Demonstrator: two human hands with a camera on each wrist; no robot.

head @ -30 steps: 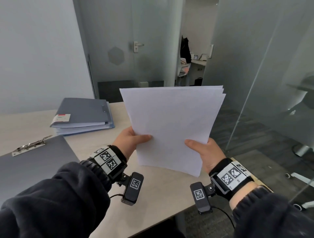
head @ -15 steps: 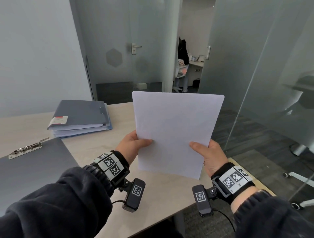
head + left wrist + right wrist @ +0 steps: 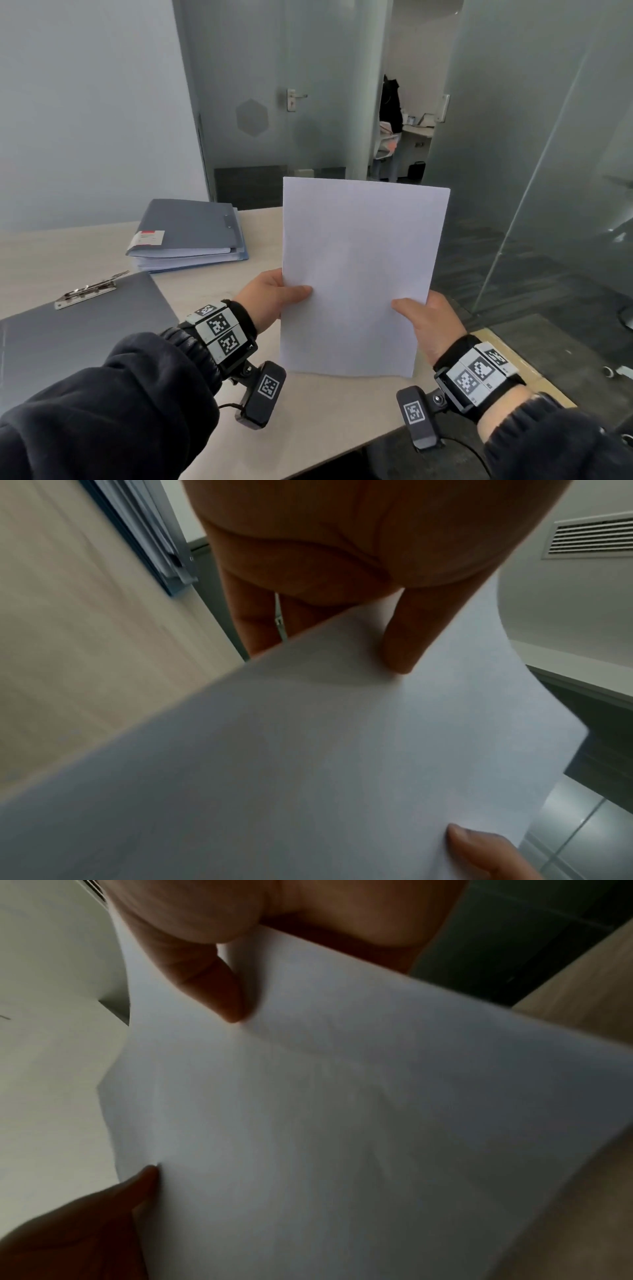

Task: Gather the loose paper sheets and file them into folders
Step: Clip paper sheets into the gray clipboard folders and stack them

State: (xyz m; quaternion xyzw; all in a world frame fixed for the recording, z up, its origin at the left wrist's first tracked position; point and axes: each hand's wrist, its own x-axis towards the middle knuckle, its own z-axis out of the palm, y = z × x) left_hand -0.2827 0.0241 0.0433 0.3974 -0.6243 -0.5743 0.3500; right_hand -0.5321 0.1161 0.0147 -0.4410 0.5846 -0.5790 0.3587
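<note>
A squared-up stack of white paper sheets (image 3: 359,270) stands upright, its bottom edge at or just above the table near me. My left hand (image 3: 274,301) pinches its left edge, thumb on the front and fingers behind. My right hand (image 3: 424,322) pinches the right edge the same way. The left wrist view shows the sheets (image 3: 308,750) under my left thumb; the right wrist view shows the sheets (image 3: 342,1110) under my right thumb. An open grey folder (image 3: 85,329) with a metal clip (image 3: 89,291) lies to my left.
A pile of closed grey-blue folders (image 3: 191,236) with a red-and-white label sits further back on the beige table (image 3: 51,260). The table's right edge runs close to my right wrist. Glass partitions stand to the right, a door behind.
The sheets were fanned and tilted a second ago; now their edges line up and the stack stands straighter and lower. Both hands keep their hold.
</note>
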